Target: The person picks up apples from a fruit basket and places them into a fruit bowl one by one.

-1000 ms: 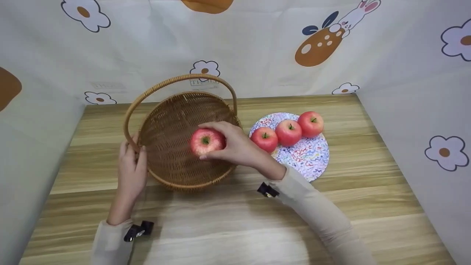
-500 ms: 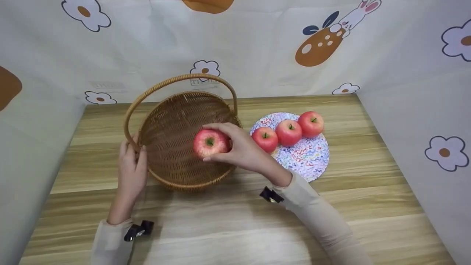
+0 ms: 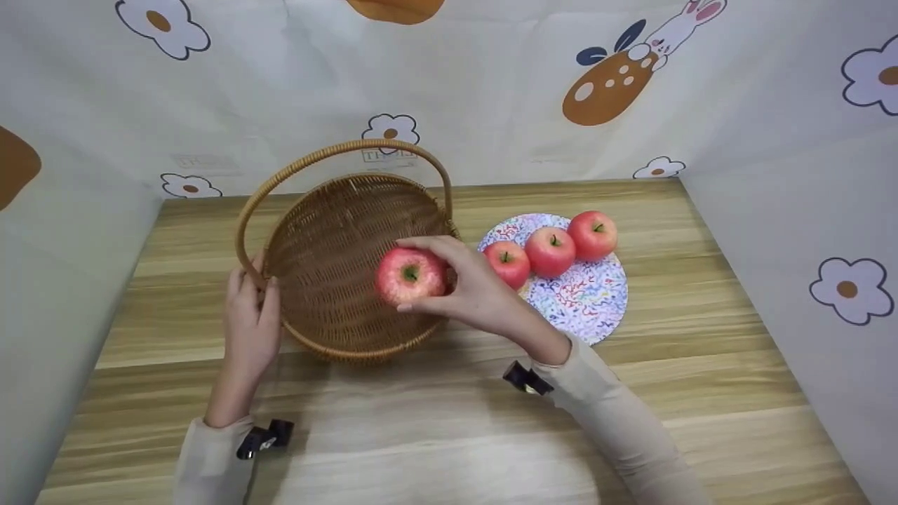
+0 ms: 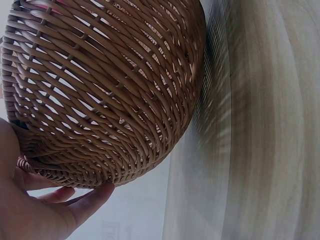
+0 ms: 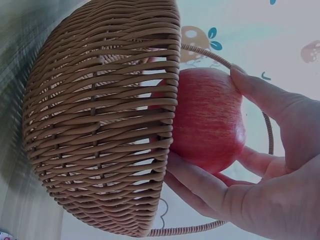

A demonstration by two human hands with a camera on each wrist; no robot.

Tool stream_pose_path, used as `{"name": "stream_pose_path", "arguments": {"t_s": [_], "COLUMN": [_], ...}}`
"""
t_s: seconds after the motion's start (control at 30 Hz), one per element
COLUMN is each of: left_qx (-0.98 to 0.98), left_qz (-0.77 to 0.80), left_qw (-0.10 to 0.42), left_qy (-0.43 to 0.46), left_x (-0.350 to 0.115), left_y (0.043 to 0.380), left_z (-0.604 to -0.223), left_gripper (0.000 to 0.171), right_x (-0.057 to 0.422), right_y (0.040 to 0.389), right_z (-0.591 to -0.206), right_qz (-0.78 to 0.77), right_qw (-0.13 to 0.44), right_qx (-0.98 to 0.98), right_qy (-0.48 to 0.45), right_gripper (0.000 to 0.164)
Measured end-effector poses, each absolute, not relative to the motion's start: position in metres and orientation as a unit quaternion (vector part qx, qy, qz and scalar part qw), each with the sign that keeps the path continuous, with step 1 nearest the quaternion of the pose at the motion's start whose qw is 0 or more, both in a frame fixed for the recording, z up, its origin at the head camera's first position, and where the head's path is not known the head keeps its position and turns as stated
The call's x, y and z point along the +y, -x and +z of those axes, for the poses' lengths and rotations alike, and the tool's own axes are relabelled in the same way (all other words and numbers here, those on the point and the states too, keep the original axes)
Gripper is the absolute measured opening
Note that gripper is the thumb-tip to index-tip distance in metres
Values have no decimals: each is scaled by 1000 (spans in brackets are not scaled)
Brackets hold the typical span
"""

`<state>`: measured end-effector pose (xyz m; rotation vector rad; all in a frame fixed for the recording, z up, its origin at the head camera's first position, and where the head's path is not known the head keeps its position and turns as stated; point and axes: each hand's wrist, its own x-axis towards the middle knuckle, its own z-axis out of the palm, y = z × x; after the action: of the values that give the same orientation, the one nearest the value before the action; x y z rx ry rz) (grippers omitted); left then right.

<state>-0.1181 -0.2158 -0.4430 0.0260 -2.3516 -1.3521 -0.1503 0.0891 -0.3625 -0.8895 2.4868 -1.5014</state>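
Note:
A brown wicker basket (image 3: 337, 280) with a tall arched handle stands on the left of the table. My left hand (image 3: 251, 322) grips its left rim at the handle's foot; in the left wrist view, fingers (image 4: 92, 202) lie along the outer weave. My right hand (image 3: 477, 287) holds a red apple (image 3: 412, 275), stem up, between thumb and fingers over the right part of the basket. From the right wrist side, the apple (image 5: 207, 120) sits at rim height, partly hidden behind the weave. Inside the basket, the visible woven bottom is bare.
Right of the basket lies a round, colourfully speckled plate (image 3: 586, 308). Three red apples stand in a slanting row on it: a near one (image 3: 508, 263), a middle one (image 3: 550, 251) and a far one (image 3: 593, 236). Printed cloth walls (image 3: 491, 91) enclose the wooden table (image 3: 673, 365).
My right hand has drawn the apple a little to the right and nearer to me, toward the basket's right rim. The left hand and the basket have stayed in place.

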Motion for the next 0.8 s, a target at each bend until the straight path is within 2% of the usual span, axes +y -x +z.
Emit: {"name": "stream_pose_path", "arguments": {"t_s": [0.43,0.8], "left_qx": [-844,-850], "left_qz": [-489,-492], "left_qw": [220,188], "left_qy": [-10,-18], "left_x": [-214,-216], "left_y": [118,120], "left_z": [-444,-443], "left_gripper": [50,54], "right_x": [102,112], "right_y": [144,138], "right_z": [-363,-362], "right_qz": [-531,-551], "right_qw": [38,38], "right_qx": [796,787], "right_qy": [287,274], "right_gripper": [73,73]}}
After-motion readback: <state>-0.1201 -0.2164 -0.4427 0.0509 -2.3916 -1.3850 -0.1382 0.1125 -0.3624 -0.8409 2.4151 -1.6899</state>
